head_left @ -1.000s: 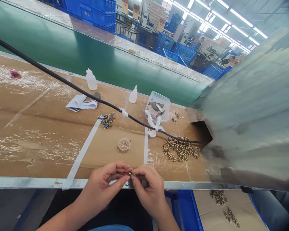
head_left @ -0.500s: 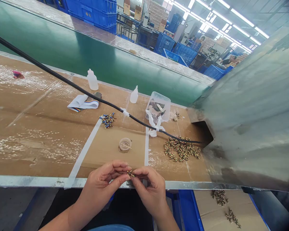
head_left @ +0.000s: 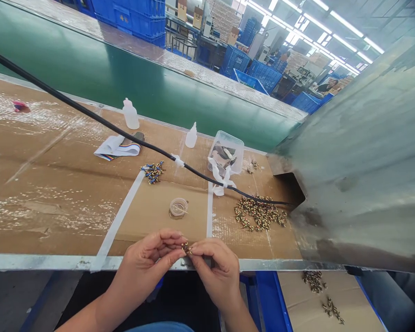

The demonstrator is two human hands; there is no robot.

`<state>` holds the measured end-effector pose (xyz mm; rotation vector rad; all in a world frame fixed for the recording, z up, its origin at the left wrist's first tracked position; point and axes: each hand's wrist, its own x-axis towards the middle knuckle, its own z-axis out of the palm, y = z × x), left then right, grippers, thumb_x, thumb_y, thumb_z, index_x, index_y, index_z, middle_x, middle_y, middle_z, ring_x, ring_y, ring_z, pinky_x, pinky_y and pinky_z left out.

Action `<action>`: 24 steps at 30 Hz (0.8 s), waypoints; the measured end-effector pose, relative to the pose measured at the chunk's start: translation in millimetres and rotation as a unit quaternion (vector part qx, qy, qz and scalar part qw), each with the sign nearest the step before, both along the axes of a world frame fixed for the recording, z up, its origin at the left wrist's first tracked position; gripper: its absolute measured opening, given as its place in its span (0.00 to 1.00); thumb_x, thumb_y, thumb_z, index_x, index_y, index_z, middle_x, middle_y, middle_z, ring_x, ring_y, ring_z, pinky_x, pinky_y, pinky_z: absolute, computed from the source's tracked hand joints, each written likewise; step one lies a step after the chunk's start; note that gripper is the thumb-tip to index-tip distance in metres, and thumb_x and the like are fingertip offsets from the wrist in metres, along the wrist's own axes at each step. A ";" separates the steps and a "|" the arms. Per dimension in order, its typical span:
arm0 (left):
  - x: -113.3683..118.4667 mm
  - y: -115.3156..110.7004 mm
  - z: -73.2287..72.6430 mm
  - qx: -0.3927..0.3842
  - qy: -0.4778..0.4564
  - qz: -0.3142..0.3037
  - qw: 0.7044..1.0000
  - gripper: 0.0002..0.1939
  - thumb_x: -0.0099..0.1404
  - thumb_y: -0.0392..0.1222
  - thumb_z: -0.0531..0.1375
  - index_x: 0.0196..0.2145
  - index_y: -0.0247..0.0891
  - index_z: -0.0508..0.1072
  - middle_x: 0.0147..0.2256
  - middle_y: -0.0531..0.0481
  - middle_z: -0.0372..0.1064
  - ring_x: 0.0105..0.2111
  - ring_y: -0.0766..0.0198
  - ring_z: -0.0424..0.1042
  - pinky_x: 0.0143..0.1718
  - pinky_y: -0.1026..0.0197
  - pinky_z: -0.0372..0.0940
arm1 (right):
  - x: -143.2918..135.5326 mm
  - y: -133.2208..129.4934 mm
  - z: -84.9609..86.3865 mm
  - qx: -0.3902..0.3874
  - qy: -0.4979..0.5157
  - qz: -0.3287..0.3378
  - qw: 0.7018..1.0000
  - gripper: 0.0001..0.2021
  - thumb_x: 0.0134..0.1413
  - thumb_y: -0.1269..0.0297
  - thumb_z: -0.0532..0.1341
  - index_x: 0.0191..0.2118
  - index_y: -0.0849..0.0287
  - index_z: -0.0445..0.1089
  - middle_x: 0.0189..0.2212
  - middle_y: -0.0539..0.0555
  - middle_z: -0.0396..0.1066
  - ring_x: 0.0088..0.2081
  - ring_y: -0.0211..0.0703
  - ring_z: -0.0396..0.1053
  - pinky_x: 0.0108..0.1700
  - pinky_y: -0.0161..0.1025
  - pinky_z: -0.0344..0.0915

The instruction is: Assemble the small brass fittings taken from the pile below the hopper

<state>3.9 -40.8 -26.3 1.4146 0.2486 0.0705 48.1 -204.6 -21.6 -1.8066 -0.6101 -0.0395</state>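
Observation:
Between the fingertips of both hands, over the table's front edge, is a small dark and yellow piece (head_left: 186, 248). My left hand (head_left: 152, 263) pinches it from the left, and my right hand (head_left: 216, 269) pinches it from the right. Just beyond the hands stands a small round clear cup (head_left: 178, 208) with a thin stick in it. To the right lies a large pile of small yellow and dark pieces (head_left: 259, 213). A smaller pile with blue parts (head_left: 152, 172) lies at the back left.
A black cable (head_left: 100, 119) crosses above the table (head_left: 72, 184). Behind are two white bottles (head_left: 130, 115), a folded white strip (head_left: 115, 147) and a clear plastic box (head_left: 226, 152). A metal panel (head_left: 359, 175) stands right. More pieces (head_left: 313, 281) lie on cardboard lower right.
The held piece has turned slightly between the fingertips. Both hands keep nearly the same place, and the view has shifted a little.

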 end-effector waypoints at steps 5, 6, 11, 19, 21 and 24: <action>0.4 -0.7 2.3 0.018 0.004 0.005 1.000 0.11 0.54 0.37 0.65 0.37 0.40 0.73 0.33 0.54 0.78 0.33 0.67 0.77 0.38 0.70 0.73 | -2.3 -0.1 -3.6 -0.007 -0.003 -0.022 1.000 0.10 0.51 0.77 0.62 0.36 0.53 0.70 0.32 0.48 0.74 0.35 0.35 0.71 0.39 0.32 0.68; 0.4 -0.7 2.9 0.021 0.006 0.007 1.000 0.11 0.54 0.37 0.65 0.37 0.40 0.73 0.33 0.54 0.78 0.33 0.66 0.77 0.38 0.69 0.73 | -3.1 0.0 -4.9 -0.009 -0.004 -0.029 1.000 0.10 0.51 0.77 0.61 0.37 0.53 0.70 0.32 0.48 0.74 0.35 0.36 0.71 0.39 0.33 0.67; 1.1 -0.8 5.5 0.025 0.016 0.003 1.000 0.11 0.54 0.38 0.65 0.37 0.40 0.73 0.33 0.53 0.78 0.34 0.65 0.77 0.39 0.68 0.73 | -5.3 0.4 -9.2 -0.041 -0.026 -0.039 0.998 0.10 0.52 0.76 0.61 0.38 0.52 0.68 0.33 0.48 0.74 0.35 0.36 0.72 0.38 0.33 0.67; 2.4 -1.0 7.3 0.031 0.013 0.000 0.999 0.10 0.54 0.37 0.65 0.36 0.40 0.72 0.33 0.54 0.78 0.33 0.67 0.77 0.39 0.70 0.73 | -5.1 -0.2 -6.5 -0.042 -0.053 -0.018 0.998 0.11 0.52 0.77 0.60 0.36 0.52 0.69 0.34 0.49 0.75 0.38 0.37 0.72 0.41 0.34 0.68; 1.9 -0.8 6.5 0.030 0.018 -0.003 0.999 0.11 0.54 0.37 0.65 0.37 0.40 0.72 0.33 0.54 0.78 0.34 0.66 0.77 0.39 0.70 0.73 | -5.1 -0.7 -6.5 -0.037 -0.047 -0.020 0.998 0.10 0.52 0.77 0.60 0.35 0.52 0.70 0.34 0.50 0.74 0.38 0.37 0.72 0.41 0.34 0.69; 2.0 -0.9 5.5 0.026 0.018 -0.009 0.999 0.11 0.55 0.37 0.65 0.37 0.40 0.72 0.34 0.54 0.78 0.34 0.67 0.77 0.39 0.69 0.73 | -4.9 -1.4 -7.8 -0.028 -0.047 -0.022 0.998 0.10 0.52 0.78 0.61 0.35 0.52 0.70 0.35 0.50 0.74 0.39 0.37 0.72 0.41 0.34 0.69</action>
